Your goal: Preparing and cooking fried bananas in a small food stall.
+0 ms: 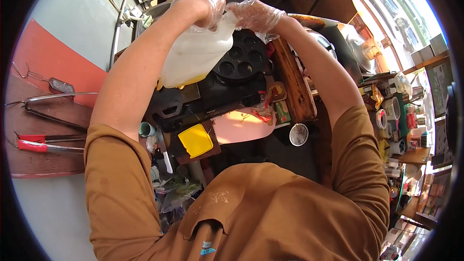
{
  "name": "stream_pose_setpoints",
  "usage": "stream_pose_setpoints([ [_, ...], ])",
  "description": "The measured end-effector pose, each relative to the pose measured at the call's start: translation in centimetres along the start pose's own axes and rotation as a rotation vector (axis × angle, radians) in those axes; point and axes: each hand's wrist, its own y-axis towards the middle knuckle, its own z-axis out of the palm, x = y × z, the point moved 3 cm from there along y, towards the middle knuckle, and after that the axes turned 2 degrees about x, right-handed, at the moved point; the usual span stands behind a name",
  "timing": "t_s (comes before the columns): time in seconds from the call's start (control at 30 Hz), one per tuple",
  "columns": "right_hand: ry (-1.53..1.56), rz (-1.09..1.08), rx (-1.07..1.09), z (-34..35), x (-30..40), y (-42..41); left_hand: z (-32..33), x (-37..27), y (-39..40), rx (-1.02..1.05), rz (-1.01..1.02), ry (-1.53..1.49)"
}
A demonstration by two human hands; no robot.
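Clear plastic gloves cover both of my hands. My left hand (204, 11) grips the top of a translucent white plastic jerrycan (197, 52), which is held up and tilted, with some yellow liquid (195, 80) low inside it. At the jerrycan's neck (231, 17), the fingers of my right hand (255, 16) are closed; whether a cap is between them is hidden. Just right of the jerrycan and partly behind it sits a black pan with round moulds (241, 59), on a black gas stove (203, 103).
A wooden plank (293, 76) runs right of the stove. In front lie a pink board (246, 127), a yellow lid (195, 140), a white-handled knife (166, 159) and a round strainer (299, 134). Red-handled tongs (36, 143) hang at left. Shelves with jars (393, 108) stand right.
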Motion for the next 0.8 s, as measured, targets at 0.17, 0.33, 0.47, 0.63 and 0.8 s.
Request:
stream_pose_setpoints([
  [0.17, 0.225, -0.093, 0.009, -1.6, 1.4, -0.2, 0.5, 0.3, -1.6, -0.033, 0.055, -0.109],
  [0.33, 0.226, -0.064, 0.215, -4.4, 3.1, -0.8, 0.1, -2.0, -5.3, -0.099, -0.025, -0.126],
  [0.47, -0.049, -0.212, 0.403, -8.6, 8.5, 0.9, 2.8, -2.5, -9.1, -0.43, -0.093, -0.074],
  [0.63, -0.447, -0.184, 0.579, -11.4, 16.2, -1.0, 0.3, -9.4, -19.9, -0.373, -0.157, -0.169],
  [0.8, -0.274, -0.38, 0.078, -9.1, 22.6, -5.1, 6.4, -14.9, -25.8, -0.446, -0.494, -0.271],
])
